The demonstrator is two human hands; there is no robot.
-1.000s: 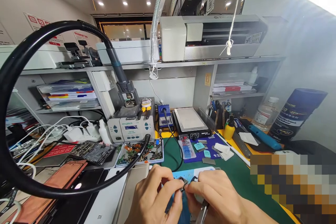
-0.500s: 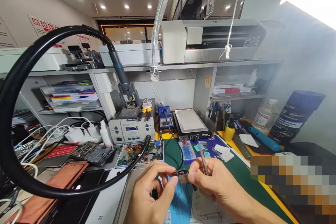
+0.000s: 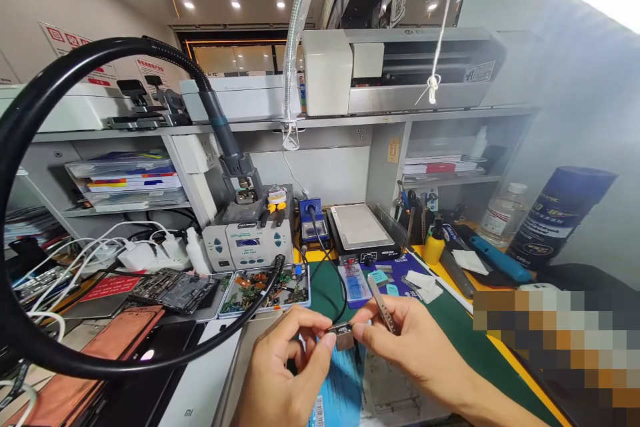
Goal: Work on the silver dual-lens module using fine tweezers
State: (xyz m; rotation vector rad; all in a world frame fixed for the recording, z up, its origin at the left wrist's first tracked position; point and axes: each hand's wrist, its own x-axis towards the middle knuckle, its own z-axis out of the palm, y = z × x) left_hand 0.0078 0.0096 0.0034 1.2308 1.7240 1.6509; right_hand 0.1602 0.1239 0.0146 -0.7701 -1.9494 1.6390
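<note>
As the small, boxy, dark-topped grey-brown part (image 3: 344,341) is held up btwn both hands, its long axis runs approx. left to right, fingertip to fingertip, neither hand clearly nearer. Left hand (image 3: 287,370): thumb + index pinch the part's left end, other fingers curled under. Right hand (image 3: 407,340): thumb + index close at the right end, prob. pinching it too; exact contact too small to tell. Same hand also carries slim silver-grey metal tweezers (image 3: 383,309) w/ a dotted grip, tucked in the crook, tips up & away from the part, nothing seen btwn them.

Part: hard-edged block, flat black top w/ tiny pale marks, duller front face. Thin black strip (image 3: 357,351) hangs nr its right end; attached or not, can't tell. Below: bright-blue printed sheet (image 3: 341,383), smooth, barcode at lower edge; beside it, pale line-marked sheet (image 3: 390,390), looks glossy. Matte dark-green mat (image 3: 465,340) spreads flat to the right, yellow surface (image 3: 520,373) beyond its edge.
</note>
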